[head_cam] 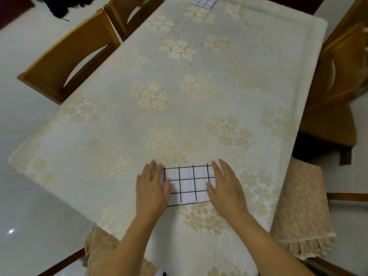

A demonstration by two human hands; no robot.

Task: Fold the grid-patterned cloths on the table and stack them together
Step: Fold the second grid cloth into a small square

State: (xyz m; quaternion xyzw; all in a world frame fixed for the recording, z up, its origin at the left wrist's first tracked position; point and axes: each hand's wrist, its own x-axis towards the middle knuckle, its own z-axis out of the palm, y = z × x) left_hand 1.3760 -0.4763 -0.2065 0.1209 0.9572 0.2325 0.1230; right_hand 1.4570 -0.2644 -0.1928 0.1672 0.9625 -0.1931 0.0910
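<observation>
The light is soft and even, rather bright, and shadows are weak; only a faint one lies under each hand. A small white glare spot sits on the glossy floor (11, 231) at the lower left. The whole picture is slightly blurred, more at the far end of the table (258, 46). Wide-angle distortion bends the edges, so the chairs (65, 62) lean outward.

A table (199, 108) under a floral cover carries two grid-patterned cloths — one folded near (189, 185), another far (206, 1).
</observation>
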